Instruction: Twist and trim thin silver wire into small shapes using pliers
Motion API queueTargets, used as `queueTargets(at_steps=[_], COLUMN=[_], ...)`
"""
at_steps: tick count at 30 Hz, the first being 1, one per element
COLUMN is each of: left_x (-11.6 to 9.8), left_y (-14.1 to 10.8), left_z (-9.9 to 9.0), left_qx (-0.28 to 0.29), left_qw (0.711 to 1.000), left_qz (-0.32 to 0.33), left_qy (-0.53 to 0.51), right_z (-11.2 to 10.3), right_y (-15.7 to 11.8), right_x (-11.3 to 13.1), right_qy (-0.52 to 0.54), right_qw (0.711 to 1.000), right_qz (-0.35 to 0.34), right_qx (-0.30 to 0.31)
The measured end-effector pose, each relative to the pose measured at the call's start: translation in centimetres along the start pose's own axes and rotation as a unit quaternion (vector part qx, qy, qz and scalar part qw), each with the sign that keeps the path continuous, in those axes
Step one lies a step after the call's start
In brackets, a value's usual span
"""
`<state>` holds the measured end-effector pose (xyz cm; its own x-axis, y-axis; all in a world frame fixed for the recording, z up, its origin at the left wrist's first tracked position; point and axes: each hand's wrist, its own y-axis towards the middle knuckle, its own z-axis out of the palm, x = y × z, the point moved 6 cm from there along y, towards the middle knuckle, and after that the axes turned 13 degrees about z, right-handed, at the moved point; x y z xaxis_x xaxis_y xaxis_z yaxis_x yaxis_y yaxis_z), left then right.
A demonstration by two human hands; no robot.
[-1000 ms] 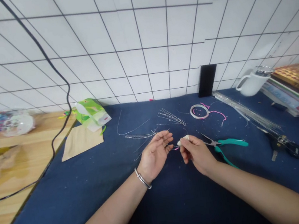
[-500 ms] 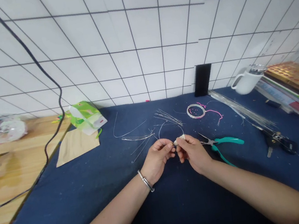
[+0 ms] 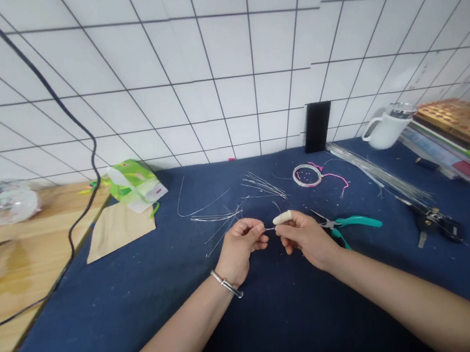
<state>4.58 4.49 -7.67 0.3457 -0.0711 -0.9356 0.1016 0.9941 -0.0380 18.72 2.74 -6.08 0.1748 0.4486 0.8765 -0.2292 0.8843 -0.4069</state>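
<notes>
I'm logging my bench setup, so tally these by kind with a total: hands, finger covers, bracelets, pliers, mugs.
Hands: 2, left hand and right hand
Finger cover: 1
Bracelet: 1
Pliers: 1 pair
Mug: 1
Total: 6

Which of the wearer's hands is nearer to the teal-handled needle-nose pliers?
Right. The right hand is just left of the needle-nose pliers, close beside their jaws; the left hand is farther left, with the right hand between it and the pliers.

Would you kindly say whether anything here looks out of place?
Slightly: short, thin silver wires lie scattered at differing angles beyond the left hand, looking untidier than the long silver wire bundle at right.
</notes>
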Motion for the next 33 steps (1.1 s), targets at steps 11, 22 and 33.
queueTargets(at_steps=[11, 22, 33], left_x=[0.1, -1.4, -1.2], left_y=[0.0, 1.0, 1.2], left_z=[-0.1, -1.5, -1.6], left_qx=[-0.015, -0.020, -0.012], left_qw=[1.000, 1.000, 1.000], left_qz=[0.008, 0.011, 0.009], left_qy=[-0.001, -0.018, -0.019], right_z=[-0.1, -0.4, -0.9], right_y=[0.3, 0.3, -0.1], right_x=[-0.2, 1.0, 1.7], right_qy=[-0.096, -0.008, 0.030], right_qw=[0.995, 1.000, 0.998], right_qz=[-0.024, -0.020, -0.041], right_qx=[-0.021, -0.012, -0.035])
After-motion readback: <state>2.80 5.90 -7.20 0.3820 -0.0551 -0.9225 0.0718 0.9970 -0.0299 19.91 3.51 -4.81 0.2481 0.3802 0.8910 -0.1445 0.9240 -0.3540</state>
